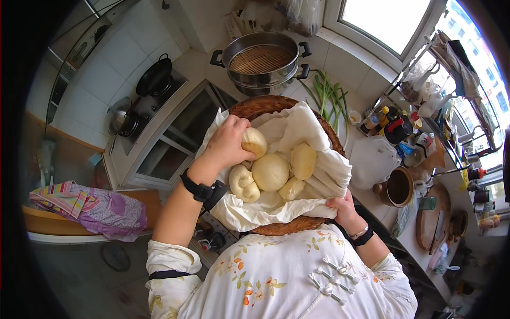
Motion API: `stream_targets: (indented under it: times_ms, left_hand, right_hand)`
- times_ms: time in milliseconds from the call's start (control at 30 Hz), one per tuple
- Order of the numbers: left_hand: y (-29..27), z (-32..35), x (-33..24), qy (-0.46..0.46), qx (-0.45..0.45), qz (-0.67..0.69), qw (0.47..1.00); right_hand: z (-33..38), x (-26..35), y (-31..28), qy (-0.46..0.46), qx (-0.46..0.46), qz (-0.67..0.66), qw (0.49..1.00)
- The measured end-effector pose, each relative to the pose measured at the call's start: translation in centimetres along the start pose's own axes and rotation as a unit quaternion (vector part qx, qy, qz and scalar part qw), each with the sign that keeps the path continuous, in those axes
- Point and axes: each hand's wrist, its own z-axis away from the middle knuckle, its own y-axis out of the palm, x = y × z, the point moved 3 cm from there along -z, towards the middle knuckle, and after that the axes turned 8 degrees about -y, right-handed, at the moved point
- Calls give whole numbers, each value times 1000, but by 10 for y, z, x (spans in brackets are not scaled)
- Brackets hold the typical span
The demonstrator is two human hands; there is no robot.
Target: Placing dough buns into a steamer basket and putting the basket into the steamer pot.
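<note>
A round wicker basket (255, 108) lined with a white cloth (297, 123) sits against my front. Several pale buns lie together on the cloth: a large round bun (271, 172) in the middle, an oval bun (303, 161) to its right, a small lumpy bun (291, 188) below that, and a coiled bun (244, 184) at the left. My left hand (229, 144) is closed around another round bun (254, 142) at the basket's upper left. At the lower right, my right hand (346, 211) pinches the cloth's edge by the basket rim.
Beyond the basket stands a steel steamer pot (260, 57) with a slatted rack, beside green scallions (328, 95). On the right counter are a white plastic bag (373, 160), a brown clay pot (396, 187) and a round wooden board (433, 218). A black wok (154, 76) rests on the left stove.
</note>
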Motion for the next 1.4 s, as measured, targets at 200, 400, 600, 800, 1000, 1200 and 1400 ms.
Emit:
stream_targets:
  times_ms: [200,400,600,800,1000,1200,1400]
  left_hand:
    - [-6,-74,23,-2,-39,271,962]
    - [-52,-155,62,-7,48,473,880]
    - [-94,-202,79,94,214,534,813]
    - [-153,-188,83,260,317,687,599]
    - [-147,-228,98,219,439,678,547]
    - [0,-383,157,51,361,449,816]
    - [112,-482,203,-53,391,177,902]
  right_hand:
    - [-55,10,-6,-27,-67,-10,997]
    - [-85,15,0,-84,-201,-2,976]
    - [-50,-21,-9,-175,-405,-13,897]
    - [-4,-73,65,-157,-574,-7,803]
    - [6,-110,130,-171,-659,-66,729]
    - [22,-127,146,-218,-694,-55,684]
    - [41,-153,161,-287,-700,-42,652]
